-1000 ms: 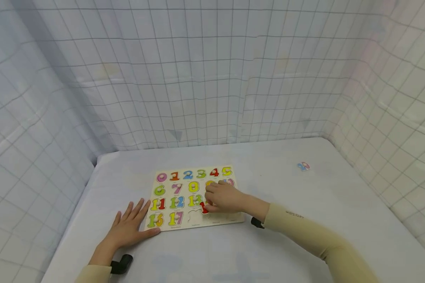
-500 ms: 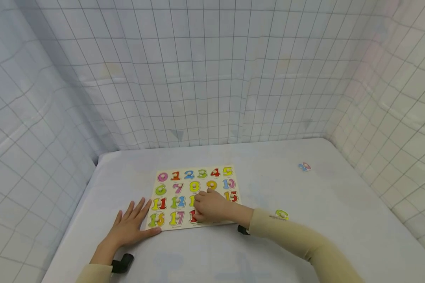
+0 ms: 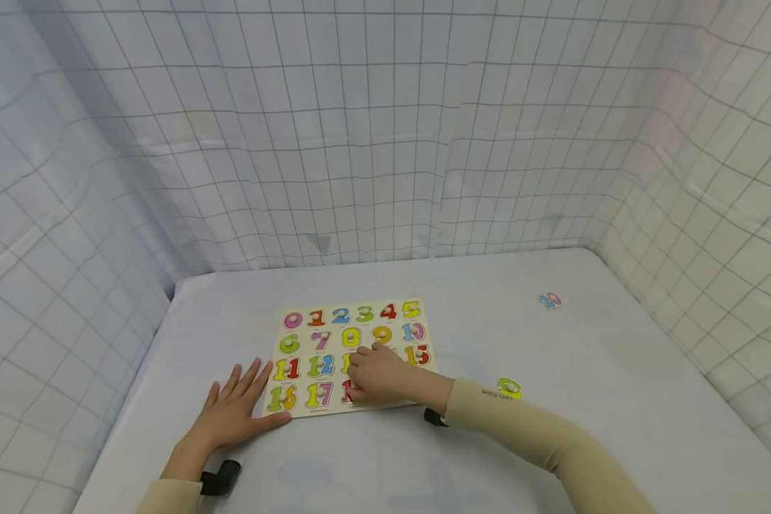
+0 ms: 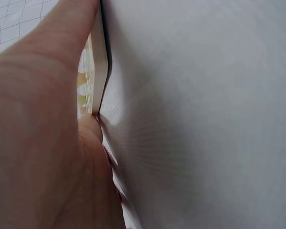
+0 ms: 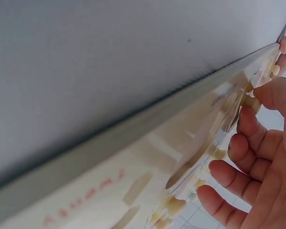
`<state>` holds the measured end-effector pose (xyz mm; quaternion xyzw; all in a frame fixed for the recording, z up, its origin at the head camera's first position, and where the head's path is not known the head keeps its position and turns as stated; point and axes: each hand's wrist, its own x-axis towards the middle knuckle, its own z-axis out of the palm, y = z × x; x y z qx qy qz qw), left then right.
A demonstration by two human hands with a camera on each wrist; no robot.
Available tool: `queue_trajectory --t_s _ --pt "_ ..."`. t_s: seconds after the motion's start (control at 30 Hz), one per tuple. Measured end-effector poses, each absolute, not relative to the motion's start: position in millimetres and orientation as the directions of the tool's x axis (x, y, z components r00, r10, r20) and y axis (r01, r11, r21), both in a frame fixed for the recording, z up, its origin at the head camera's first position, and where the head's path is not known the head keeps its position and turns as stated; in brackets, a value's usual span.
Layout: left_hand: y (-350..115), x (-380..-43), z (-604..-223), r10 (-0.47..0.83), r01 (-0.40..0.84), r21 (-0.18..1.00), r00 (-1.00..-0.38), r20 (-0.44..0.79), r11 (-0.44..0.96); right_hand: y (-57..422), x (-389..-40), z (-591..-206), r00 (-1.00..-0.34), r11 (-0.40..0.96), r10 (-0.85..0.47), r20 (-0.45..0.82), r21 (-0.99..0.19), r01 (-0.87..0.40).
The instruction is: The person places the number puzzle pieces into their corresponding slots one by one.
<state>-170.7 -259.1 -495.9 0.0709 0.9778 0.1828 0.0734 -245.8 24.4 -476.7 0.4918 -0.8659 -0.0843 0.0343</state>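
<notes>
A wooden number puzzle board (image 3: pixel 334 410) lies on the table with several coloured knobbed numbers in it. My left hand (image 3: pixel 236 414) lies flat at its lower left corner, fingers spread along the left edge and thumb at the front edge. Over the bottom row, my right hand (image 3: pixel 380 376) pinches the wooden knob (image 5: pixel 250 102) of a number puzzle piece (image 3: pixel 346 392) between thumb and index finger. Only the piece's red left part shows from above; the hand covers the rest. It sits at the third place of that row, right of the 17 (image 3: pixel 320 394).
A yellow-green puzzle piece (image 3: pixel 510 388) lies right of the board, partly behind the right sleeve (image 3: pixel 520 417). Farther back on the right is a blue and pink 20 piece (image 3: pixel 550 300). White grid-patterned curtains (image 3: pixel 385 143) enclose the table (image 3: pixel 475 285) at back and sides.
My right hand has moved left and toward the front edge, bringing the red-fronted piece to the third bottom-row place, and then stays there. The left hand keeps its place.
</notes>
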Motion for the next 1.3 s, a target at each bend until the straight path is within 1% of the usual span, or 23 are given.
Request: queue_trajectory --t_s 0.2,0.3,0.37,0.47,0.6,0.73,0.87,0.93,1.1,1.17,1.3 --pt "-255 -171 -490 0.170 0.117 0.381 -0.979 -0.110 0.917 26 -246 -474 -0.536 0.522 -0.843 -0.053 0.164 -0.837" --pt "-254 -173 -491 0.170 0.122 0.369 -0.980 -0.103 0.922 28 -246 -471 -0.546 0.534 -0.836 -0.062 0.141 -0.833" --pt "-254 -174 -492 0.173 0.128 0.369 -0.981 -0.092 0.920 32 -245 -468 -0.553 0.546 -0.831 -0.054 0.107 -0.831" --pt "-253 -174 -491 0.177 0.129 0.372 -0.979 -0.100 0.919 44 -246 -463 -0.559 0.558 -0.829 -0.018 0.018 -0.829" --pt "-250 -172 -488 0.181 0.127 0.363 -0.976 -0.120 0.923 76 -256 -455 -0.566 0.559 -0.821 0.066 -0.106 -0.823" --pt "-252 -170 -487 0.174 0.122 0.343 -0.977 -0.126 0.931 122 -268 -443 -0.618 0.586 -0.774 0.136 -0.215 -0.782" --pt "-253 -168 -487 0.170 0.114 0.356 -0.977 -0.130 0.927 171 -270 -431 -0.670 0.614 -0.725 0.159 -0.293 -0.733" --pt "-254 -168 -487 0.169 0.111 0.365 -0.977 -0.133 0.924 194 -270 -429 -0.696 0.635 -0.705 0.139 -0.313 -0.706" --pt "-255 -169 -485 0.176 0.115 0.381 -0.976 -0.128 0.917 241 -267 -436 -0.740 0.674 -0.672 0.004 -0.409 -0.615" --pt "-255 -169 -485 0.181 0.120 0.387 -0.976 -0.125 0.914 256 -264 -441 -0.742 0.675 -0.668 -0.051 -0.460 -0.577" --pt "-255 -168 -486 0.178 0.114 0.390 -0.975 -0.131 0.914 279 -257 -449 -0.723 0.644 -0.683 -0.105 -0.553 -0.529"
